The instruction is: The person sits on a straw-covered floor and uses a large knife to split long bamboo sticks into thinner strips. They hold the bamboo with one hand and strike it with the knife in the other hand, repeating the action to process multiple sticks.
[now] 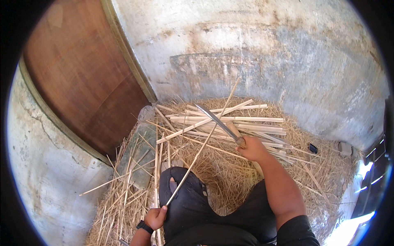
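My left hand (155, 217), low by my left knee, is closed around the near end of a long, thin bamboo strip (193, 165). The strip slants up and away to the right, past my knee and over the pile. In my right hand (253, 149) is a machete (217, 121), gripped by its handle. Its curved blade points up and to the left and crosses the strip in this view; I cannot tell whether they touch. Behind the blade lies a pile of pale split bamboo strips (230, 119). A thicker pale piece of wood (233, 128) shows partly behind my right hand.
Thin shavings (121, 201) cover the floor, thickest at the left. A grey slab (137, 164) lies near the brown wooden door (88, 78). The stained wall (254, 53) closes off the far side. A small black object (313, 148) lies at the right.
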`<state>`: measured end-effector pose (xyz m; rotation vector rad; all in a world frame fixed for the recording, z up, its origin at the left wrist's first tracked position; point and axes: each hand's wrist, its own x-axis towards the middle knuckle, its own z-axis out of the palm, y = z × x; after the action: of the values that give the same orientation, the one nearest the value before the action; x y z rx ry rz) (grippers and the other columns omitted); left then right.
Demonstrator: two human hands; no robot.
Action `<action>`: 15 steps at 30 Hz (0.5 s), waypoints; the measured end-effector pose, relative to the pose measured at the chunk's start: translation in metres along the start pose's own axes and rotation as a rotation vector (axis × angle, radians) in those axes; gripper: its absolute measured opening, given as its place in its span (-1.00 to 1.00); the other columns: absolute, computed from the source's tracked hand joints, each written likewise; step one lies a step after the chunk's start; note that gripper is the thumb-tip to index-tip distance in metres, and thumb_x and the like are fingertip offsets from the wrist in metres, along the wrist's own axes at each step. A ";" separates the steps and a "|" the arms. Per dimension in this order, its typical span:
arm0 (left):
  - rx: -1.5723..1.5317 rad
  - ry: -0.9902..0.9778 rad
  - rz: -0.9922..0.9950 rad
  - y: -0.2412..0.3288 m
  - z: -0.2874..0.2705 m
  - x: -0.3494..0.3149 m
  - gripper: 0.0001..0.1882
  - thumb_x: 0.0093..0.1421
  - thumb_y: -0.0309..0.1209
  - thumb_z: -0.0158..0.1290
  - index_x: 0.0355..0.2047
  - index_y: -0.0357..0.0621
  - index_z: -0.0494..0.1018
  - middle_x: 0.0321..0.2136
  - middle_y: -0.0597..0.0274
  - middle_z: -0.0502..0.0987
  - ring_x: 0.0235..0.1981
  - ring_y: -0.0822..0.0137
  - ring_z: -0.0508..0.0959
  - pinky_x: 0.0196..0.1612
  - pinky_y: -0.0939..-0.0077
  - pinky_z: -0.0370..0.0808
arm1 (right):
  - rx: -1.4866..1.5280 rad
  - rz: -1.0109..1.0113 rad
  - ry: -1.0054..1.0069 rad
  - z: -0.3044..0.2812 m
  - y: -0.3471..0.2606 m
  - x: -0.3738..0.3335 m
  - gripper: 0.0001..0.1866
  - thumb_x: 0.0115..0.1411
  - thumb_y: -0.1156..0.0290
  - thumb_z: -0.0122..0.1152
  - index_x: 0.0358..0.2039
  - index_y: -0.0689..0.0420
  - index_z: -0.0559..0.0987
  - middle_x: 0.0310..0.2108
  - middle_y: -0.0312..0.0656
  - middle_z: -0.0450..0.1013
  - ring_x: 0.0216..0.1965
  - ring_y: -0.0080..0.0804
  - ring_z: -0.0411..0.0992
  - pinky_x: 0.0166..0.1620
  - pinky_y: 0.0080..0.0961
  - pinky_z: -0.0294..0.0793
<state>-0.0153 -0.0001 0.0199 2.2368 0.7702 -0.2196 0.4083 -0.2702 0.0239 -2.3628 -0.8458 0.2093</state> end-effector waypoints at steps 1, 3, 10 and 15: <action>-0.006 0.003 0.001 0.002 0.000 -0.001 -0.26 0.42 0.10 -0.25 -0.65 -0.25 0.51 -0.71 0.02 0.50 -0.58 0.03 0.55 -0.37 0.19 0.47 | -0.001 0.008 -0.017 0.001 -0.002 0.000 -0.48 0.10 0.12 0.36 -0.11 0.31 0.56 -0.35 0.13 0.56 -0.24 0.09 0.55 -0.12 -0.10 0.52; -0.016 0.005 0.004 0.003 -0.001 -0.001 -0.27 0.43 0.08 -0.25 -0.65 -0.26 0.49 -0.71 0.05 0.48 -0.60 0.09 0.52 -0.39 0.22 0.45 | -0.004 0.003 -0.017 0.004 -0.001 0.002 -0.51 0.09 0.11 0.37 -0.10 0.23 0.57 -0.37 0.10 0.55 -0.26 0.08 0.54 -0.17 -0.11 0.49; -0.016 0.006 0.005 0.001 -0.001 -0.001 -0.27 0.42 0.09 -0.25 -0.66 -0.25 0.50 -0.71 0.03 0.49 -0.59 0.04 0.55 -0.39 0.19 0.46 | -0.069 0.020 -0.023 -0.019 0.003 -0.002 -0.53 0.10 0.15 0.32 -0.01 0.08 0.55 -0.27 0.10 0.57 -0.17 0.11 0.54 -0.07 -0.05 0.51; -0.003 0.012 0.018 0.000 0.002 0.001 -0.27 0.43 0.07 -0.25 -0.66 -0.26 0.48 -0.71 0.07 0.48 -0.61 0.12 0.51 -0.41 0.23 0.44 | -0.040 0.097 0.085 -0.022 0.004 -0.003 -0.54 0.08 0.17 0.31 -0.02 0.08 0.54 -0.26 0.09 0.57 -0.17 0.08 0.54 -0.09 -0.04 0.51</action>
<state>-0.0143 -0.0011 0.0185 2.2428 0.7565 -0.1964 0.4154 -0.2859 0.0390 -2.4346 -0.7020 0.1317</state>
